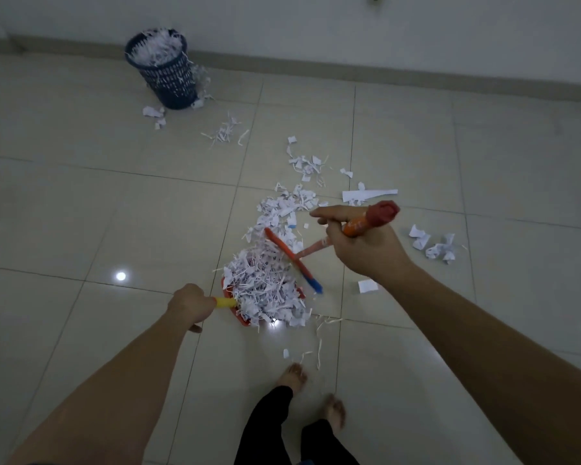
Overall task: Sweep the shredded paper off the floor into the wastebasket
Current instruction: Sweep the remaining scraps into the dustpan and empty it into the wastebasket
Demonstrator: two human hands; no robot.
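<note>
Left hand (190, 305): closed tight round the yellow handle (225, 302) of the red dustpan (240, 318), thumb tucked under. Dustpan flat on the floor (81, 203), just right of that hand, heaped full of shredded paper (265, 286), with bits spilling over its far edge.

Right hand (363, 243): closed round the orange broom handle (358, 226), pointing finger stretched out along it toward the left, red cap of the handle sticking out past the hand. Broom (294, 260) low in front of this hand, its orange and blue head pressed against the right side of the paper heap, between the two hands.

More paper just beyond the right hand: a loose patch (282, 209) touching the heap, a wide white strip (369, 194) right above the knuckles. Crumpled scraps (433, 245) off to the right of the right hand, one flat scrap (367, 285) just under its wrist. Thin strips (319, 344) below the dustpan, near two bare feet (294, 377).

Wastebasket (163, 68): dark blue, with holes, standing far ahead of the left hand near the wall, stuffed to the top with paper. A few scraps (155, 114) on the floor at its foot, a small bunch (225, 130) between it and the hands.
</note>
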